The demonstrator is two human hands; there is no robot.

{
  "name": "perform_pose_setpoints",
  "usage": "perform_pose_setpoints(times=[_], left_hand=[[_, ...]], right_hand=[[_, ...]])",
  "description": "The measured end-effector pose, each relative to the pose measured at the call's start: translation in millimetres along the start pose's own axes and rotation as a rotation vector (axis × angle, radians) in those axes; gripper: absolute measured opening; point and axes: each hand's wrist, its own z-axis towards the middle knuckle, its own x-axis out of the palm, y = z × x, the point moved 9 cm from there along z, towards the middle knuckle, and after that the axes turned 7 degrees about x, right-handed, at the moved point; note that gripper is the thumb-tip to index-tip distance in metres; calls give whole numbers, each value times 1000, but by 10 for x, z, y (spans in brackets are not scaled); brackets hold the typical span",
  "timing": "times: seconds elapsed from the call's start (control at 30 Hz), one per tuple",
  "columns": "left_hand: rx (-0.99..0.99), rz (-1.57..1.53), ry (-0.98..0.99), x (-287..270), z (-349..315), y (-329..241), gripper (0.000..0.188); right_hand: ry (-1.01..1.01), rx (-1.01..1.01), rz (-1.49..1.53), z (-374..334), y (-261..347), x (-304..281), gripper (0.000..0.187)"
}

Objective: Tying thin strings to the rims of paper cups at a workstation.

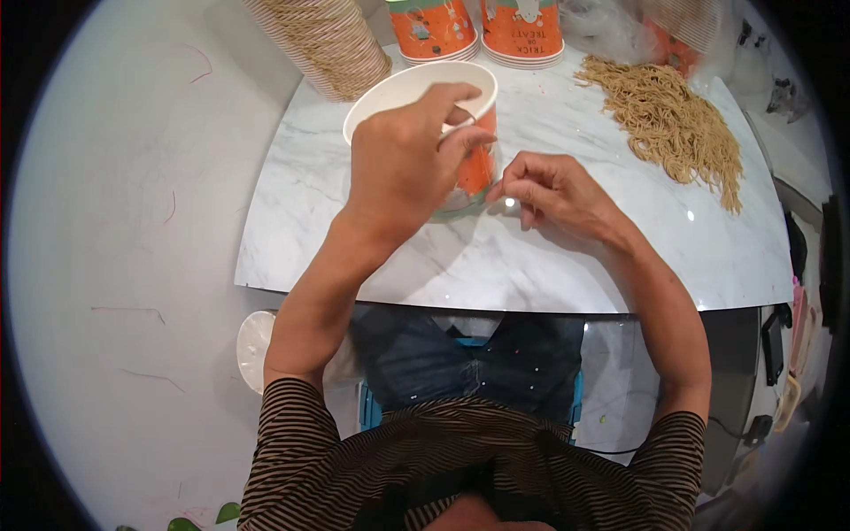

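A large paper bucket (479, 168) with a white rim and orange printed wall stands tilted on the white table, its opening toward the far left. My left hand (398, 159) covers much of its near side. The index finger curls over the opening and the thumb lies along the outer wall, so the rim runs between them. Close to the bucket's lower right edge, my right hand (558, 193) has its thumb and fingertips pressed together in a pinch. Whatever is in that pinch is too small to make out.
At the far left leans a tall stack of cups or buckets (323, 44) with tan cords. Two orange stacks (522, 31) stand at the back. A pile of tan cords (677, 124) lies at the far right beside clear plastic bags (602, 22). The table's curved edge (496, 310) is above my lap.
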Motion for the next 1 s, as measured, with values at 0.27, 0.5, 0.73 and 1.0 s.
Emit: perform_pose_setpoints(times=[0.27,0.5,0.73,1.0], left_hand=[[7,151,12,-218,-244,165,19],[51,215,62,-502,-546,383,11],[121,187,85,-741,-760,640,15],[133,257,-138,-1045,-902,916,21]], right_hand=[[-232,-183,-70,-114,191,-378,12],[-237,114,-369,-91,-29,-622,15],[-227,197,-317,-242,-99,-878,19],[-140,41,-72,-669,547,-449,15]])
